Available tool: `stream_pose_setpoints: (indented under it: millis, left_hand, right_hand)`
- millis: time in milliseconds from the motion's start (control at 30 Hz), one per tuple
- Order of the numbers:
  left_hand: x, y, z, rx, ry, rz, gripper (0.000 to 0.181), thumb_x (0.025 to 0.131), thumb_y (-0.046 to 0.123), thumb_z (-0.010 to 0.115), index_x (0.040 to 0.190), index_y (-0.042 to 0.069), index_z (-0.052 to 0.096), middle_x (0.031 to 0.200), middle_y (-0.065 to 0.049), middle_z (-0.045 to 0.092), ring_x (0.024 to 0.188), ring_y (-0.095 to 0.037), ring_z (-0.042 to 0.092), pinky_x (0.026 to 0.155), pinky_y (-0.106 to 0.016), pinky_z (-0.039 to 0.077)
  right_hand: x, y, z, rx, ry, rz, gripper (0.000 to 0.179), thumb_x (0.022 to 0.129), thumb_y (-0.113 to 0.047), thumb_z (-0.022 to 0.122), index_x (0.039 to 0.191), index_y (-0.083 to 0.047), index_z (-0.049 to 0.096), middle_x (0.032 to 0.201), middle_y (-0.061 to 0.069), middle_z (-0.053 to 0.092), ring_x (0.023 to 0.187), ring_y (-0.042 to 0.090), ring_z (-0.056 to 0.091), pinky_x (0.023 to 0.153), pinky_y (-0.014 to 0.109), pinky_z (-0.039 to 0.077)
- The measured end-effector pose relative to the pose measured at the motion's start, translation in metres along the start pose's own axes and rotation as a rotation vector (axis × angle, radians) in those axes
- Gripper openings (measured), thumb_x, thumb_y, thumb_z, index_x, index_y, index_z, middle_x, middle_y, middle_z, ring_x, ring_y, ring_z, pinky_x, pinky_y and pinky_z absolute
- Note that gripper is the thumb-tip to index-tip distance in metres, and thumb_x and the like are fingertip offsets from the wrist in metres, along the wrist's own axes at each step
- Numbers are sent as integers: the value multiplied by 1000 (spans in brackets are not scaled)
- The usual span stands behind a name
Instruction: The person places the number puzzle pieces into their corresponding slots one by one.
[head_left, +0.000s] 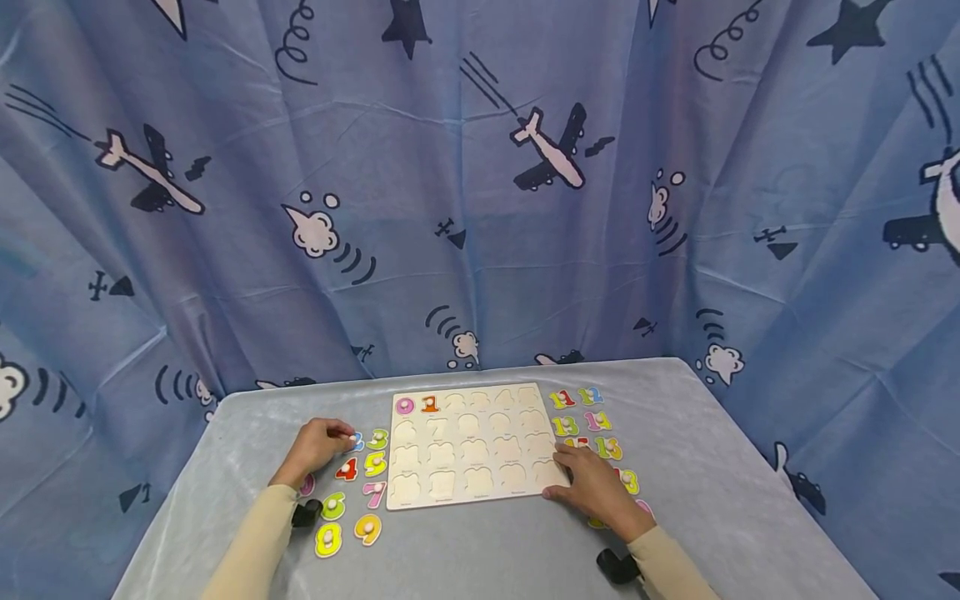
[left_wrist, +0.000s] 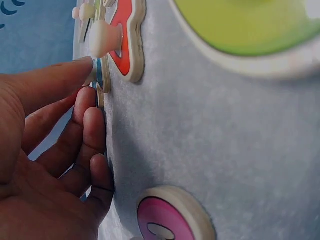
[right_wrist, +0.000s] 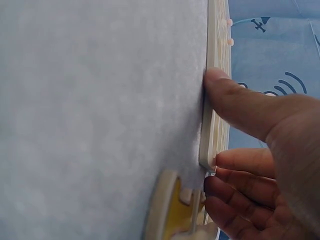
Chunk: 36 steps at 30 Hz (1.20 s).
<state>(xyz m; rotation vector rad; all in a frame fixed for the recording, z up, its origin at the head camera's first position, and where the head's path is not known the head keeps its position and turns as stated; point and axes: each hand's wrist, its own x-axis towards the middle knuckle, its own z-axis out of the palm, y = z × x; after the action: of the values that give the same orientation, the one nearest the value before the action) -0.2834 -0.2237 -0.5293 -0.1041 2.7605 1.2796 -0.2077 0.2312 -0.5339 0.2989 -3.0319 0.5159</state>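
Observation:
My left hand pinches the pale knob of a blue number piece between thumb and fingers, left of the wooden puzzle board. In the left wrist view the fingers mostly cover that blue piece; it lies low, close to the cloth. My right hand holds the board at its near right corner. Its thumb lies against the near edge while the fingertips touch the right side. A pink 0 and an orange 1 sit in the board's first two recesses.
Left of the board lie several knobbed number pieces, among them a red 4, a yellow 5 and an orange 9. More, such as a pink 14, lie on its right. A patterned blue curtain hangs behind the grey-covered table.

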Motion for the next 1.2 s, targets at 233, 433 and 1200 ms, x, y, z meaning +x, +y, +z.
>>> stream_pose_setpoints:
  millis: [233, 433, 1200]
  left_hand:
    - [-1, 0, -1, -8, 3, 7, 17, 86, 11, 74, 100, 1, 73, 86, -7, 68, 78, -16, 58, 70, -27, 45]
    - [4, 8, 4, 34, 26, 83, 16, 84, 11, 76, 98, 3, 74, 86, -6, 70, 77, -14, 60, 72, -27, 47]
    - [30, 81, 60, -97, 15, 227, 10, 85, 6, 75, 95, 5, 75, 85, -6, 72, 75, -13, 63, 67, -26, 50]
  right_hand:
    - [0, 0, -1, -1, -10, 8, 72, 67, -44, 87, 124, -4, 67, 136, 10, 61, 125, 35, 56, 104, 52, 44]
    - [-1, -1, -2, -4, -15, 16, 72, 67, -43, 87, 124, -4, 67, 136, 10, 61, 125, 35, 57, 104, 52, 44]
    - [-2, 0, -2, 22, -16, 12, 72, 67, -44, 87, 125, -4, 67, 136, 9, 61, 125, 34, 57, 104, 51, 44]
